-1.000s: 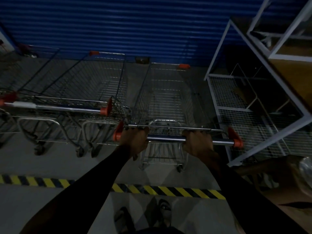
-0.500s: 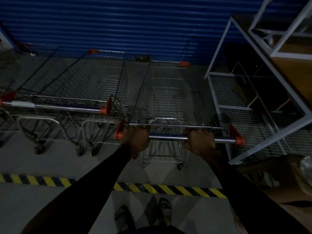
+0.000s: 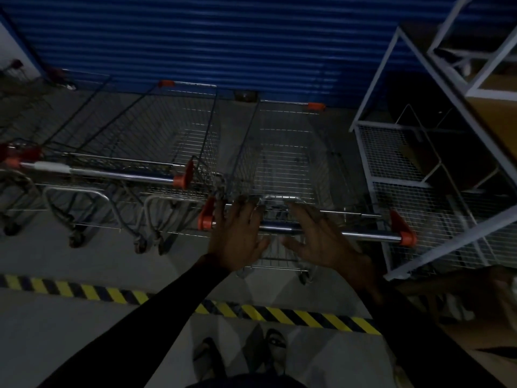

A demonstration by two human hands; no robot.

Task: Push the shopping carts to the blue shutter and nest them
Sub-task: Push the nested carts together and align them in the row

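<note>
A wire shopping cart (image 3: pixel 282 163) stands in front of me with its nose at the blue shutter (image 3: pixel 223 43). Its chrome handle bar (image 3: pixel 366 234) has orange end caps. My left hand (image 3: pixel 237 236) hovers over the left part of the bar with fingers spread, holding nothing. My right hand (image 3: pixel 321 239) is likewise spread above the bar's middle. To the left, a row of nested carts (image 3: pixel 156 152) stands against the shutter, its handle (image 3: pixel 112 173) a little further forward than mine.
A white metal rack (image 3: pixel 419 169) with mesh shelves stands close on the right of the cart. A yellow-and-black hazard stripe (image 3: pixel 279 313) crosses the grey floor just ahead of my feet (image 3: pixel 243 357). More carts (image 3: pixel 19 113) sit at the far left.
Both hands have let go of the cart handle and opened, fingers spread above the bar. The cart stays at the shutter.
</note>
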